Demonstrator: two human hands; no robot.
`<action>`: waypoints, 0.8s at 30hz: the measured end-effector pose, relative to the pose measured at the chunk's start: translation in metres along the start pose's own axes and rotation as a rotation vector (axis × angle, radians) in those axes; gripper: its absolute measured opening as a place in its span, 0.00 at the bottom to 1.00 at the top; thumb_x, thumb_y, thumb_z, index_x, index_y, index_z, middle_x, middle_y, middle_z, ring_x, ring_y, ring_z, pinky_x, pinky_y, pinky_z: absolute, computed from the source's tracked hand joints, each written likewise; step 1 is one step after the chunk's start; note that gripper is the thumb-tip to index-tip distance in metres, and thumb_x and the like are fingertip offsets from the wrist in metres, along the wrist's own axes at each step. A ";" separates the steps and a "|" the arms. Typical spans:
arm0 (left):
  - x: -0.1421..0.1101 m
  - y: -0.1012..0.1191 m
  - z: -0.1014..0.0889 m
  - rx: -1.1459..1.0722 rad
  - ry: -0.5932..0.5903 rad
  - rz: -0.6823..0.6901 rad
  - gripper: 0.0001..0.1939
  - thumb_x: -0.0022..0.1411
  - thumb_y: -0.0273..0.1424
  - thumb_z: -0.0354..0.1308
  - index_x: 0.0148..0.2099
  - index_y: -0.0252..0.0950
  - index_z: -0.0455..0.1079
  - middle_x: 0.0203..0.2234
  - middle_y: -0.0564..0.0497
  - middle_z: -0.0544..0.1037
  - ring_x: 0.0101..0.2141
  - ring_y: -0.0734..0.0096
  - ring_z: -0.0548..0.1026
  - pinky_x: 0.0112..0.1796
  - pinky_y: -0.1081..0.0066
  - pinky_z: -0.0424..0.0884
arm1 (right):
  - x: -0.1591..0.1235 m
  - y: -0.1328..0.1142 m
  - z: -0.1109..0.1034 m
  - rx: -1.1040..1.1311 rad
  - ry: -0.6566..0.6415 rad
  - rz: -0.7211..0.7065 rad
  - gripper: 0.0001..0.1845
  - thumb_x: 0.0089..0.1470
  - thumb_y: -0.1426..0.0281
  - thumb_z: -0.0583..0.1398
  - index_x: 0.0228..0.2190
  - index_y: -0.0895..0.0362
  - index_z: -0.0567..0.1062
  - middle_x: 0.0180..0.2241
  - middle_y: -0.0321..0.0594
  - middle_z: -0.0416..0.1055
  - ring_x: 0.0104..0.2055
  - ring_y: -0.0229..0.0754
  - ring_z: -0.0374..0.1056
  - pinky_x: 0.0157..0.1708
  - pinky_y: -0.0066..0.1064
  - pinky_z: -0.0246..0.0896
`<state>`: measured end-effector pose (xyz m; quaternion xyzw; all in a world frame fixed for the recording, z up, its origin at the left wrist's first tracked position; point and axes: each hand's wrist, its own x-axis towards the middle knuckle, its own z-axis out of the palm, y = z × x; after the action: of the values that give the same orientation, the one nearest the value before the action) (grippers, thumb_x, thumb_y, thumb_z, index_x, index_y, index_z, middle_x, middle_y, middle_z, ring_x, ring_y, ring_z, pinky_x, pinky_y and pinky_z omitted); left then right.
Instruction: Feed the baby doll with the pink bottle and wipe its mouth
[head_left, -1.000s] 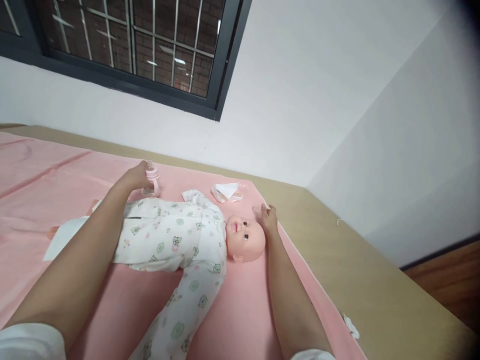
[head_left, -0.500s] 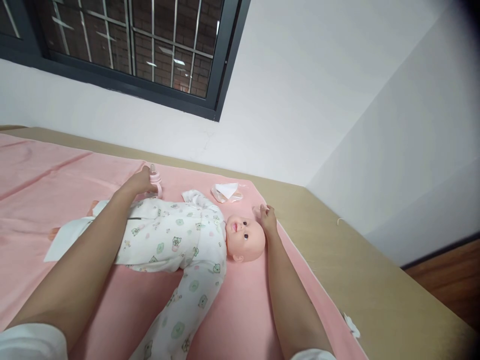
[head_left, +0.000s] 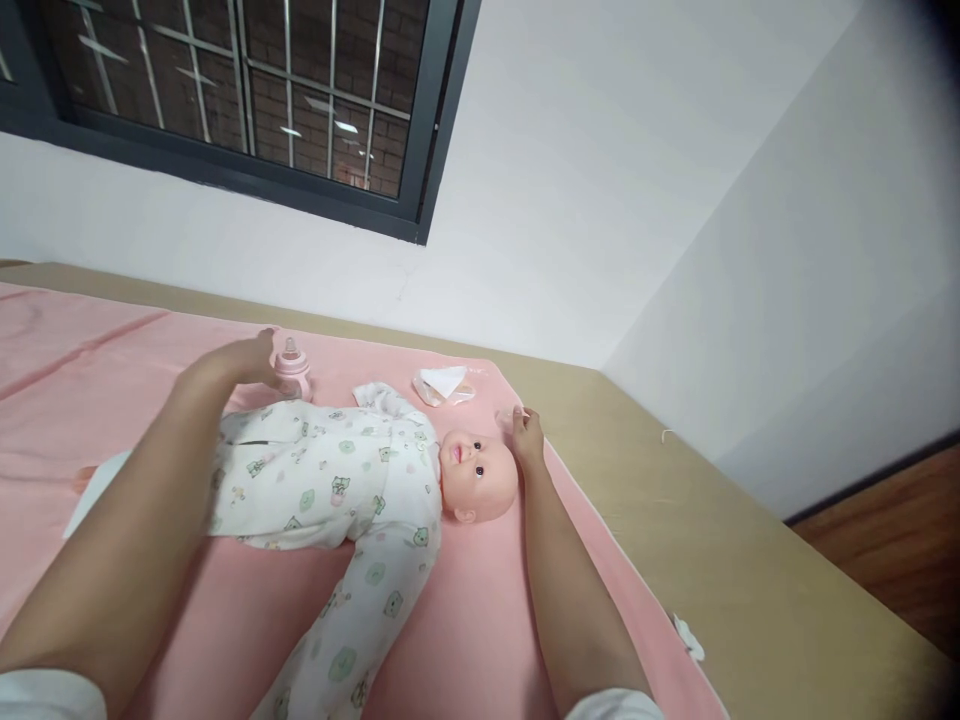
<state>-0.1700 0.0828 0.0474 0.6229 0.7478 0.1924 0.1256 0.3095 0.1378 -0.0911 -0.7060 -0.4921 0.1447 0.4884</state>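
A pink baby bottle (head_left: 294, 368) with a clear teat stands upright on the pink cloth (head_left: 480, 600), beyond the doll. My left hand (head_left: 259, 358) is just left of it, fingers apart around its near side; whether any fingertip still touches it I cannot tell. The doll (head_left: 480, 478) lies on its back in a white patterned top (head_left: 330, 470), head to the right, one long sleeve stretched toward me. Past the doll's head, my right hand (head_left: 529, 437) pinches a small see-through piece (head_left: 505, 418), perhaps a bottle cap, low over the cloth.
A clear plastic packet with a white sheet (head_left: 442, 384) lies between the bottle and my right hand. Beyond the cloth's edge, a white scrap (head_left: 688, 637) lies on the wooden table (head_left: 645, 480). A wall and a barred window (head_left: 315, 90) rise behind.
My left hand has loosened from the bottle and shifted left, leaving the bottle standing. My right hand keeps its pinch. The whole view has shifted slightly.
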 end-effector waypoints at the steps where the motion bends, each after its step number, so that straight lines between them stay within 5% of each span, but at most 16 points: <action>1: -0.008 0.004 -0.010 0.031 0.003 -0.023 0.55 0.46 0.35 0.71 0.68 0.26 0.45 0.57 0.29 0.67 0.52 0.38 0.70 0.48 0.54 0.67 | 0.000 0.000 0.000 0.012 0.021 -0.004 0.34 0.57 0.53 0.48 0.54 0.66 0.65 0.50 0.58 0.70 0.51 0.51 0.66 0.52 0.39 0.58; 5: -0.050 0.035 -0.037 0.103 0.259 0.102 0.38 0.61 0.46 0.58 0.67 0.40 0.49 0.59 0.45 0.67 0.52 0.49 0.70 0.48 0.59 0.67 | -0.003 -0.004 -0.002 0.036 0.160 -0.082 0.31 0.58 0.53 0.45 0.46 0.64 0.71 0.46 0.56 0.71 0.48 0.50 0.66 0.50 0.38 0.58; 8: -0.073 0.072 -0.029 0.058 0.286 0.437 0.28 0.63 0.45 0.54 0.63 0.45 0.57 0.58 0.51 0.69 0.51 0.55 0.71 0.49 0.63 0.66 | -0.010 -0.011 -0.004 0.077 0.235 -0.176 0.27 0.59 0.55 0.44 0.39 0.61 0.73 0.42 0.51 0.74 0.45 0.47 0.67 0.47 0.36 0.59; 15: -0.058 0.158 0.036 0.081 -0.409 0.884 0.23 0.63 0.39 0.51 0.60 0.44 0.65 0.55 0.50 0.72 0.51 0.59 0.72 0.49 0.68 0.64 | -0.033 -0.034 -0.004 0.155 0.138 -0.313 0.25 0.62 0.56 0.44 0.23 0.56 0.68 0.26 0.39 0.73 0.30 0.39 0.66 0.35 0.28 0.56; 19: -0.038 0.188 0.073 0.079 -0.688 0.859 0.26 0.61 0.40 0.51 0.59 0.37 0.66 0.54 0.44 0.73 0.49 0.58 0.72 0.50 0.66 0.64 | -0.040 -0.041 0.000 0.131 0.065 -0.356 0.26 0.62 0.55 0.44 0.20 0.55 0.66 0.23 0.37 0.72 0.26 0.38 0.64 0.31 0.28 0.54; 24: -0.025 0.209 0.111 0.035 -0.848 0.758 0.28 0.59 0.53 0.50 0.49 0.38 0.75 0.48 0.45 0.78 0.49 0.54 0.72 0.51 0.63 0.66 | -0.045 -0.046 0.004 0.122 -0.013 -0.379 0.26 0.62 0.55 0.44 0.20 0.55 0.65 0.22 0.37 0.71 0.25 0.37 0.63 0.30 0.28 0.53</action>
<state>0.0673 0.1045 0.0397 0.8725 0.3592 -0.0555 0.3265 0.2597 0.1045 -0.0670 -0.5688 -0.6098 0.0843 0.5454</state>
